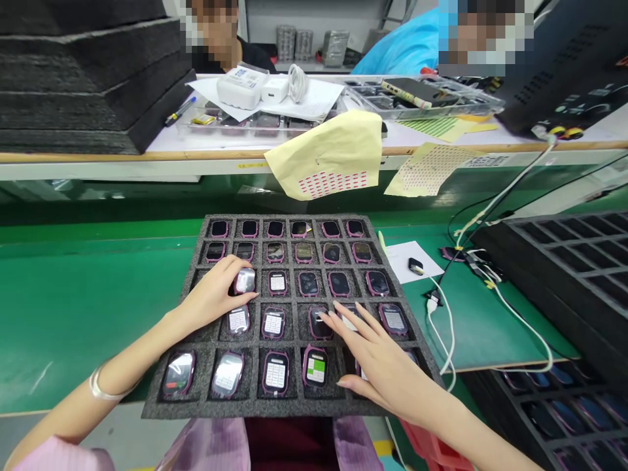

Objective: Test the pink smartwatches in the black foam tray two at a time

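Observation:
A black foam tray with rows of purple-framed watch units lies on the green bench in front of me. My left hand has thumb and fingers around a watch in the third row, still in its compartment. Over the right part of the tray is my right hand, fingers spread, fingertips near a watch in the fourth row; it partly covers units below. Some screens show white grids, and one watch in the front row shows green and white blocks. Most back-row screens are dark.
Stacked black foam stands at the back left. A shelf bears clear trays, a charger and yellow sheets. White cables and a small black device lie right, beside more foam trays. Two people sit beyond the shelf.

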`<state>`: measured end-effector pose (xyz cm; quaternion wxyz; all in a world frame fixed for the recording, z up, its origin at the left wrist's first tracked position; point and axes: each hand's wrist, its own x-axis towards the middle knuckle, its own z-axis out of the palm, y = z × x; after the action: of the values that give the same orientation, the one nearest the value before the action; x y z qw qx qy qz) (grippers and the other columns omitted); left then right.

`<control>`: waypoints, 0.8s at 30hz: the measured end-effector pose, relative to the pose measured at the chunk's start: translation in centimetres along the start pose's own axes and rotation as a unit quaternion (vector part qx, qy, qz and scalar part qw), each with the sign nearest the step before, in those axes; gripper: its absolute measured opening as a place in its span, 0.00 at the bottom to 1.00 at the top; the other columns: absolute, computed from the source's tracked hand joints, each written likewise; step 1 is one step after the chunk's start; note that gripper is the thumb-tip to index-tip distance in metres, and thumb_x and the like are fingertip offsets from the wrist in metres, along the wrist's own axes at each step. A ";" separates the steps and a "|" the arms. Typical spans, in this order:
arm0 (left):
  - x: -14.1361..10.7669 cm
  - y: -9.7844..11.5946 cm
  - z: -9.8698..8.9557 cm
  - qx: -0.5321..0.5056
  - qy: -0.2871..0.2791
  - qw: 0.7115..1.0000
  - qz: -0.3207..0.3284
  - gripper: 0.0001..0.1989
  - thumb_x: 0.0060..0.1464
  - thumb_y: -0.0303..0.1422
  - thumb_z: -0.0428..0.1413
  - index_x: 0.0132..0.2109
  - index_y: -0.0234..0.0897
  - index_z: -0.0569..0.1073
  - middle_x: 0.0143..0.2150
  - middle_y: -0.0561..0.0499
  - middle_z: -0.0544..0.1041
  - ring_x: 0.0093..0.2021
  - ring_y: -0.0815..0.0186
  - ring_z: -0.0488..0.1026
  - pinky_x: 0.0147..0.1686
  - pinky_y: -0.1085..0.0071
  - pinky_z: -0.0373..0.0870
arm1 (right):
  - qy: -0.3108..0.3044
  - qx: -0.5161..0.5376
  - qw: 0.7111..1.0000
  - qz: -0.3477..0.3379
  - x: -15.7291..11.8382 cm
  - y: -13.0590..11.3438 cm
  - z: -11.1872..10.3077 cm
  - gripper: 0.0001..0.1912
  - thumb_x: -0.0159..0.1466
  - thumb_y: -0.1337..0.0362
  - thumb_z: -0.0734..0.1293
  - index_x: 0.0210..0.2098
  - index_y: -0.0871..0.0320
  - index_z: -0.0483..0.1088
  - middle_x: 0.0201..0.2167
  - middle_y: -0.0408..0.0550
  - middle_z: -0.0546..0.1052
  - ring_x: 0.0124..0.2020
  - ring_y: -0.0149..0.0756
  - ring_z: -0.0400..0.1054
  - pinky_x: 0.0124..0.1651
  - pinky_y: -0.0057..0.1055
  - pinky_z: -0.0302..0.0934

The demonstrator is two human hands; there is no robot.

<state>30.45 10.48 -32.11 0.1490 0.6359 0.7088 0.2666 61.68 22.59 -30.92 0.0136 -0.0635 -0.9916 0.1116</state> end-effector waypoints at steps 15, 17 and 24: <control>0.0 -1.3 0.4 0.034 -0.007 0.999 0.016 0.22 0.54 0.43 0.58 0.52 0.38 0.65 0.49 0.43 0.68 0.51 0.52 0.65 0.53 0.52 0.63 | 0.034 0.010 0.999 0.003 -1.1 0.0 -0.5 0.43 0.68 0.58 0.62 0.70 0.63 0.31 0.64 0.59 0.61 0.68 0.50 0.44 0.65 0.59 0.46; -0.2 -1.3 0.2 0.039 0.000 0.999 0.016 0.24 0.54 0.44 0.58 0.53 0.38 0.64 0.51 0.43 0.67 0.53 0.52 0.64 0.54 0.53 0.62 | 0.022 0.007 1.000 0.009 -0.8 -0.2 -0.3 0.42 0.67 0.57 0.63 0.70 0.63 0.34 0.64 0.60 0.61 0.68 0.51 0.45 0.65 0.59 0.46; -3.0 -3.1 -3.2 0.069 0.102 0.991 -0.049 0.15 0.60 0.41 0.52 0.51 0.41 0.64 0.49 0.47 0.66 0.52 0.54 0.65 0.51 0.59 0.65 | 0.000 -0.014 1.000 -0.015 0.9 -0.9 0.4 0.44 0.65 0.53 0.66 0.69 0.66 0.41 0.65 0.60 0.58 0.68 0.53 0.41 0.66 0.59 0.44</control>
<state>26.63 6.81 -31.65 0.0446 0.5783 0.7675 0.2729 60.68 21.75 -31.07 0.0141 -0.0492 -0.9939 0.0977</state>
